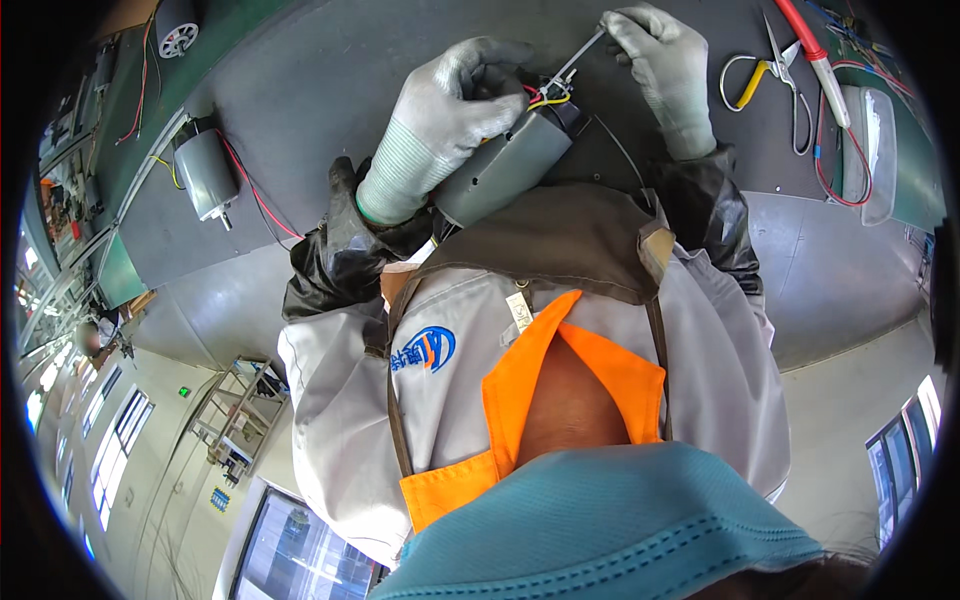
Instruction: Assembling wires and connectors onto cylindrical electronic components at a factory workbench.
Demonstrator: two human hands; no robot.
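Observation:
A grey cylindrical motor (510, 165) lies on the dark tabletop close to my body, with red and yellow wires (545, 98) at its far end. My left hand (455, 95), in a pale grey glove, curls over that end; its thumb and bent fingers are closed at the wires, and the fingertips are partly hidden. A thin pale cable tie (575, 58) is around the wires and slants up to the right. Its free end is pinched between the gloved fingers of my right hand (660, 65), which is raised to the right of the motor.
Another motor (205, 170) with trailing wires lies to the left, and a further one (178, 28) at the far left. On the right are scissors (770, 75) with a yellow-wrapped handle, a red-and-white tool (815, 60) with a cord, and a clear plastic tray (880, 165).

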